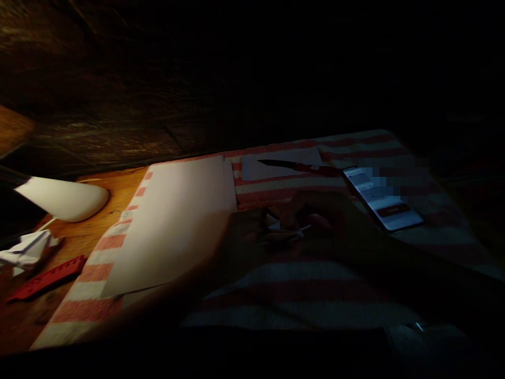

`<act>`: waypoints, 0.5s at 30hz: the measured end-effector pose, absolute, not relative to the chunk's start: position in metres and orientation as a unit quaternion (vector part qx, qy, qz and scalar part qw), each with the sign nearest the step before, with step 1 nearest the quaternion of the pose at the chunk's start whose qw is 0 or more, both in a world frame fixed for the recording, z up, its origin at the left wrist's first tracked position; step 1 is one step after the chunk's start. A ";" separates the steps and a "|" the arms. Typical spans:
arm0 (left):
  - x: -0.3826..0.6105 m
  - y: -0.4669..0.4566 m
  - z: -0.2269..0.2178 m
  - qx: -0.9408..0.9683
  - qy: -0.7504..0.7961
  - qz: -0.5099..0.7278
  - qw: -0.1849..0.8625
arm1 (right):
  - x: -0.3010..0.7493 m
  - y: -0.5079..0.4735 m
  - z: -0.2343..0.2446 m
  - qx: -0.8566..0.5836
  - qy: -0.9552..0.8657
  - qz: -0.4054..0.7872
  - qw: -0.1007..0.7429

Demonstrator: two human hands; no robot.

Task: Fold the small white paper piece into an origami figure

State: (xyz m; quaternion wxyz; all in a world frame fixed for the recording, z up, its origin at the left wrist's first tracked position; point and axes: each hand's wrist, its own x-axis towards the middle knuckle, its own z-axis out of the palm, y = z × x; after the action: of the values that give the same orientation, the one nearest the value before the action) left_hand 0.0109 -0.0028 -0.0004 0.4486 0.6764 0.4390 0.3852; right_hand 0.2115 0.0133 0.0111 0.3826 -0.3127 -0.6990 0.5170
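Note:
In deep shadow over the striped cloth, my left hand and my right hand are close together with their fingers curled. Between them is a small piece of folded white paper, its pale edges catching a little light. Both hands appear to pinch it, though the dark hides the exact grip of the fingers. Beside my left hand lies a large sheet of white paper, partly behind my left forearm. Beyond the hands, a knife with a dark blade and red handle rests across a smaller paper piece.
A lit phone lies to the right on the striped cloth. On the wooden table at left are a white lamp base, a folded paper shape and a long red object. A dark wall rises behind.

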 end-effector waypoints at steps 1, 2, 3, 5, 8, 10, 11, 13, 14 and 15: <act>0.009 -0.002 0.000 0.700 0.428 0.397 0.411 | 0.212 0.013 0.011 -0.303 -0.717 0.495 0.387; 0.007 -0.001 -0.001 0.730 0.414 0.403 0.365 | 0.213 0.012 0.010 -0.292 -0.734 0.472 0.390; 0.004 0.001 -0.002 0.761 0.394 0.408 0.315 | 0.214 0.011 0.009 -0.282 -0.752 0.445 0.395; -0.002 0.002 -0.005 0.812 0.349 0.403 0.237 | 0.215 0.008 0.009 -0.256 -0.786 0.389 0.408; -0.008 0.001 -0.010 0.832 0.336 0.392 0.203 | 0.216 0.006 0.010 -0.231 -0.803 0.361 0.414; -0.010 0.001 -0.012 0.811 0.342 0.406 0.245 | 0.216 0.008 0.009 -0.280 -0.758 0.421 0.412; -0.011 0.002 -0.012 0.791 0.340 0.421 0.285 | 0.216 0.010 0.007 -0.319 -0.718 0.463 0.410; -0.014 0.006 -0.012 0.740 0.338 0.461 0.354 | 0.217 0.017 0.000 -0.385 -0.644 0.535 0.389; -0.016 0.008 -0.012 0.722 0.338 0.481 0.364 | 0.218 0.022 -0.003 -0.403 -0.642 0.545 0.359; -0.019 0.011 -0.012 0.721 0.345 0.492 0.344 | 0.220 0.025 -0.006 -0.415 -0.664 0.536 0.314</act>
State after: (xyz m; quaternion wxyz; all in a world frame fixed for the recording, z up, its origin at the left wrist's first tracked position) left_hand -0.0189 0.0110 -0.0120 0.3437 0.7213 0.3453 0.4924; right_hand 0.2198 0.0255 -0.0063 0.3143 -0.4146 -0.6644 0.5365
